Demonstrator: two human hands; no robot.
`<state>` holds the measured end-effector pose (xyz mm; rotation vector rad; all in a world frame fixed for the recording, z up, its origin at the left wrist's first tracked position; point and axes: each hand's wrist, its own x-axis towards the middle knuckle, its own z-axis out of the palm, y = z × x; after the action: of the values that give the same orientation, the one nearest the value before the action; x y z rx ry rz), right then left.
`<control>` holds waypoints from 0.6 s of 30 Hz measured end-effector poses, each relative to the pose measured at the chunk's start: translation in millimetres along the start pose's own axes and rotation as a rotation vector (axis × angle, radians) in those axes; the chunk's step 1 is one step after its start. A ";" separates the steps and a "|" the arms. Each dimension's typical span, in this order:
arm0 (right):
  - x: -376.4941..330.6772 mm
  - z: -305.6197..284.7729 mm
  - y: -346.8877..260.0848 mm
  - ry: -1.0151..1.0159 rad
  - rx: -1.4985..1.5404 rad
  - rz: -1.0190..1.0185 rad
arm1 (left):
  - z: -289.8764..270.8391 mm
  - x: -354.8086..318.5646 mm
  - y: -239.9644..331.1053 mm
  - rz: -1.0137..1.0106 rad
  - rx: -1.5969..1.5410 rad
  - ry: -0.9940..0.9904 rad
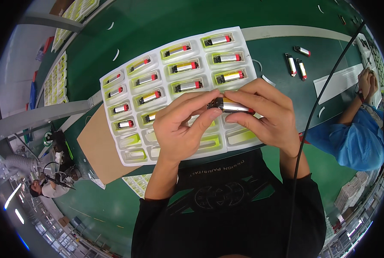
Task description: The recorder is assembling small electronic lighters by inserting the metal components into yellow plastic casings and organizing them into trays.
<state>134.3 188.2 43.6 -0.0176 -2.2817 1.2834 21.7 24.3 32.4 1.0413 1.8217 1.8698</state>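
Between both hands, over a white moulded tray (156,60), I hold a small cylindrical battery cell (232,105) with a silver body, a yellow band and a dark end piece toward the left. The fingers and thumb of my left hand (178,122) pinch the dark end. My right hand (270,111) grips the silver body toward its other end, partly covering it. Similar battery cells (184,67) with red ends lie singly in the tray's far and left pockets. Several near pockets show only a yellow-green lining (130,140). My hands hide some pockets.
Three loose battery cells (291,64) lie right of the tray on the green table, near a white sheet (334,82). A black cable (320,96) crosses the right side. A co-worker's blue sleeve (351,136) is at right. Brown cardboard (98,139) sticks out under the tray's left.
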 end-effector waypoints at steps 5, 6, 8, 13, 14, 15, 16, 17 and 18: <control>0.2 0.7 -2.6 0.060 -0.005 -0.021 | -2.2 1.8 8.2 0.057 0.029 -0.029; 1.1 0.6 -4.9 0.072 0.004 -0.012 | -1.9 1.9 8.6 0.073 0.023 -0.014; 3.2 0.8 -11.8 0.094 0.023 0.005 | -0.7 0.7 9.3 0.104 0.012 0.018; -0.4 3.6 -10.4 0.097 0.060 0.058 | 1.2 -1.4 6.3 0.085 -0.026 0.086; -1.0 3.3 -10.1 0.092 0.056 0.069 | 2.0 -1.2 6.3 0.074 -0.046 0.087; -1.4 3.7 -10.6 0.105 0.063 0.068 | 0.9 -0.4 6.0 0.087 -0.065 0.064; -2.4 4.9 -12.1 0.118 0.073 0.069 | -1.4 0.0 6.4 0.098 -0.082 0.039; -3.2 5.5 -13.1 0.132 0.083 0.070 | -2.7 0.3 6.5 0.108 -0.099 0.014; -3.5 5.2 -12.8 0.136 0.072 0.046 | -1.7 0.1 6.1 0.106 -0.114 0.020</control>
<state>138.0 176.1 50.2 -0.1286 -2.1300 1.3450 22.0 22.3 38.4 1.1021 1.6779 2.0268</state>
